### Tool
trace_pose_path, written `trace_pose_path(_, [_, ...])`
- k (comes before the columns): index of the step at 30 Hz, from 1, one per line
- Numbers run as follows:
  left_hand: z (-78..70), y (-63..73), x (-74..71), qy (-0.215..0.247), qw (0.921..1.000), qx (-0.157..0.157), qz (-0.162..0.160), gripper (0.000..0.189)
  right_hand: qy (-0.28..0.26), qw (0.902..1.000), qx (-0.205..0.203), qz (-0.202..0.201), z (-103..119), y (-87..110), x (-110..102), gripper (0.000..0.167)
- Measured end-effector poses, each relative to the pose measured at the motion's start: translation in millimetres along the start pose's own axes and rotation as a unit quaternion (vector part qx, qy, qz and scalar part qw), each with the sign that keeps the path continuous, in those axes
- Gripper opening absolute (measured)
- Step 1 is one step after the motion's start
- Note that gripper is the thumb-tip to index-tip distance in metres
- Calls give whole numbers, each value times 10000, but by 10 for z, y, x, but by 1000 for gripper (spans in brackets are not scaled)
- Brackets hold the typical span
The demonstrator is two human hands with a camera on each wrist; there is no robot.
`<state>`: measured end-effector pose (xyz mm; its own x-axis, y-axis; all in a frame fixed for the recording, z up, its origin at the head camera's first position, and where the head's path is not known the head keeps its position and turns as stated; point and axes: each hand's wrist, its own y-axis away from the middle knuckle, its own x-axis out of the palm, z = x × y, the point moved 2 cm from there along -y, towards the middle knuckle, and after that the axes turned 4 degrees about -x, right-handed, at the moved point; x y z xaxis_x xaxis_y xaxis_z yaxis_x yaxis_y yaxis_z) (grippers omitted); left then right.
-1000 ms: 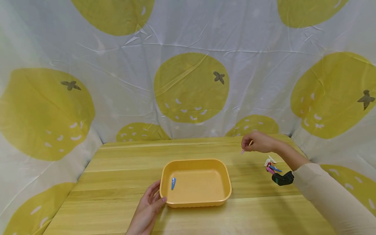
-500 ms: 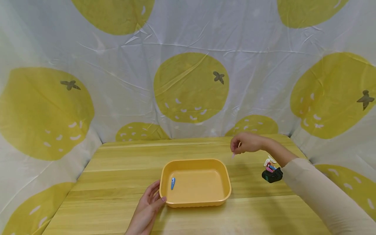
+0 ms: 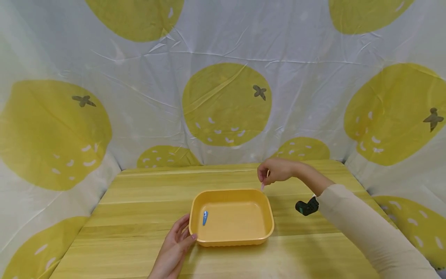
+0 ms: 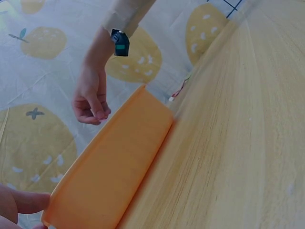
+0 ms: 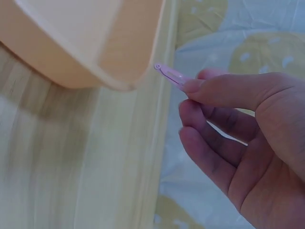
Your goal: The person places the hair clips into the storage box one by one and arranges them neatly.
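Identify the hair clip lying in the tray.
The blue clip, near the left end of the yellow tray; the pink clip is pinched in the right hand.

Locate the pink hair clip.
In the head view, the right hand pinches the pink hair clip near the far right corner of the orange tray.

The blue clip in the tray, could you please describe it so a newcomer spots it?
On the table, the left hand holds the orange tray. Inside, near that hand, lies the blue clip, distinct in colour from the pink clip the right hand pinches.
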<state>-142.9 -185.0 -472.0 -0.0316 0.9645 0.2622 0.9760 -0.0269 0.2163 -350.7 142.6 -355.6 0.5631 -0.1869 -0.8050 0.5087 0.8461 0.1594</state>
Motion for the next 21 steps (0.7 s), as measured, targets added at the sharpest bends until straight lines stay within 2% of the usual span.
trace_pose_path(7, [5,-5,-3,1,10000,1,-8,76,-84,9997,-183,154,103,-230,64,11])
trace_pose_path(17, [-1,-8,2,3,10000,-24,-46,76,-23,9991,-206,358,307,-506,170,12])
trace_pose_path(21, [-8,-6,-2,5,10000,-30,-35,76,-175,9981,-271,523,369,-629,252,11])
